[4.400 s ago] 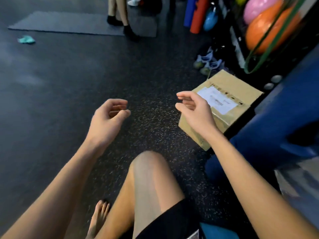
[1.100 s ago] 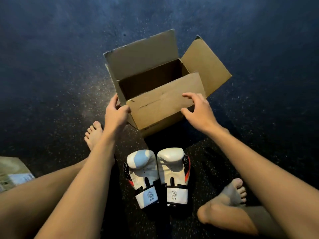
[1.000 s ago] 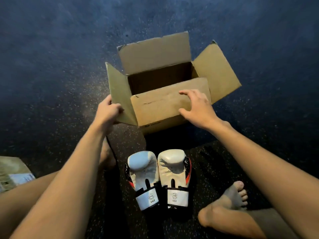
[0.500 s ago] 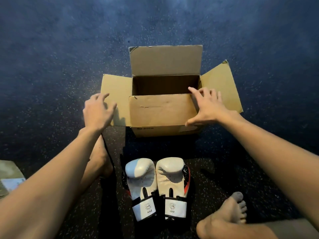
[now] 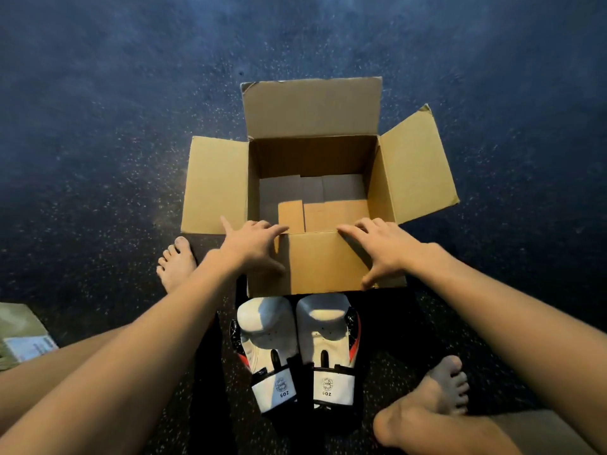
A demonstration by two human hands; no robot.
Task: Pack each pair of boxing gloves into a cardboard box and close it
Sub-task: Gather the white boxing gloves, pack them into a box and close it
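An open cardboard box (image 5: 213,185) stands on the dark floor in front of me, all its flaps spread outward and nothing inside. My left hand (image 5: 253,244) and my right hand (image 5: 381,244) press flat, fingers straight, on the near flap, one at each end. A pair of white boxing gloves (image 5: 295,349) with black cuffs and red trim lies side by side on the floor just below the box, between my legs. Neither hand touches the gloves.
A closed cardboard box with a white label (image 5: 23,336) lies at the left edge. My bare left foot (image 5: 175,264) rests beside the open box and my right foot (image 5: 423,402) lies right of the gloves. Dark speckled floor (image 5: 98,93) surrounds everything.
The view turned from a closed box to this open one. The box got squared toward me, its side flaps spread out, and both hands moved onto the near flap, folding it down.
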